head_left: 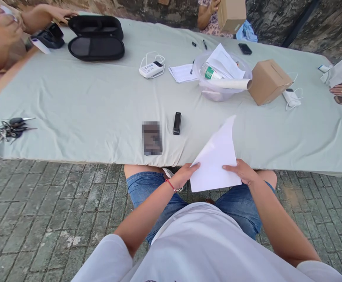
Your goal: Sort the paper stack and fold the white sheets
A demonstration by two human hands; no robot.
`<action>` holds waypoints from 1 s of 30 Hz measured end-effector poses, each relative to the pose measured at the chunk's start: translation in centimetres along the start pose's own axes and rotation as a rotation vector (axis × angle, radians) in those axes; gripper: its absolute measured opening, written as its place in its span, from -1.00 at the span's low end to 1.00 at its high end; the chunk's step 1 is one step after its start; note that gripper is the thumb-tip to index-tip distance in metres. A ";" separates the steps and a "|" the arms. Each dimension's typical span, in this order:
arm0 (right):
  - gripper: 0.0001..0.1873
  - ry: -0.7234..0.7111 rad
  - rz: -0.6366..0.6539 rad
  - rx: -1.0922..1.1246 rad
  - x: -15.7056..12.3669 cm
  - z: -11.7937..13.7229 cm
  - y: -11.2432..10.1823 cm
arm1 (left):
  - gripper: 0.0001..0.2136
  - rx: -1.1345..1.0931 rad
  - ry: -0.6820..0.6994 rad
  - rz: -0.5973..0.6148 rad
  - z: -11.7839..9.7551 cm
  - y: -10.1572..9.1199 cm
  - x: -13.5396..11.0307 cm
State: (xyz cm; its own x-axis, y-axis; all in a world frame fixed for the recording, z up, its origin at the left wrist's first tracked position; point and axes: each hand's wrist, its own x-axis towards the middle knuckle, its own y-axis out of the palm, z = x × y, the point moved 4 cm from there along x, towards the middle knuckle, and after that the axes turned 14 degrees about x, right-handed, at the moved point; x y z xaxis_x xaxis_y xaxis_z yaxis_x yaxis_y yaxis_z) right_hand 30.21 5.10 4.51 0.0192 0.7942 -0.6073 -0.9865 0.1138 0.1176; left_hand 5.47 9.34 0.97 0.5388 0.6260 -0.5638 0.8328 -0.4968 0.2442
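Observation:
A white sheet of paper (213,156) is held between my two hands, over my lap and partly over the table's front edge. Its far right corner rises to a point and one far edge looks slanted or folded. My left hand (185,174) pinches the sheet's left edge, thumb on top. On the opposite edge, my right hand (241,171) grips it the same way; the fingers of both hands are partly hidden underneath. Beyond the paper, a small black device (177,123) and a blurred-out dark rectangular item (151,138) lie on the cloth.
The cloth-covered table (100,105) bears keys (13,128), an open black case (96,51), a white corded device (151,69), a plastic basin (199,74), a cardboard box (269,82) and a phone (245,49). Other people sit at the left, far side and right.

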 end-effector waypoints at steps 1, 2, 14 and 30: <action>-0.58 0.069 0.022 0.029 0.0 -0.8 0.4 | -0.55 -0.105 -0.056 -0.008 1.4 0.3 0.0; -0.57 0.129 0.042 0.058 -0.1 -1.6 0.7 | -0.55 -0.174 -0.124 -0.008 2.7 0.6 -0.1; -0.48 0.018 -0.065 0.146 -2.7 -6.4 1.4 | -0.64 -0.568 -0.267 0.049 5.6 1.6 -0.4; -0.55 -0.129 -0.209 0.004 -2.7 -7.0 0.7 | -0.67 -0.485 -0.240 -0.062 6.1 1.0 -0.7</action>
State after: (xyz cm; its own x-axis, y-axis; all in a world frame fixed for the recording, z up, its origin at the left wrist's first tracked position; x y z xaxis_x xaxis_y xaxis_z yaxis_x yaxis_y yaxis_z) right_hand 28.37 -1.14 0.69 0.2438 0.8230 -0.5130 -0.9583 0.2858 0.0031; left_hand 5.16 4.75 -3.20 0.4897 0.4623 -0.7392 0.8560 -0.0936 0.5084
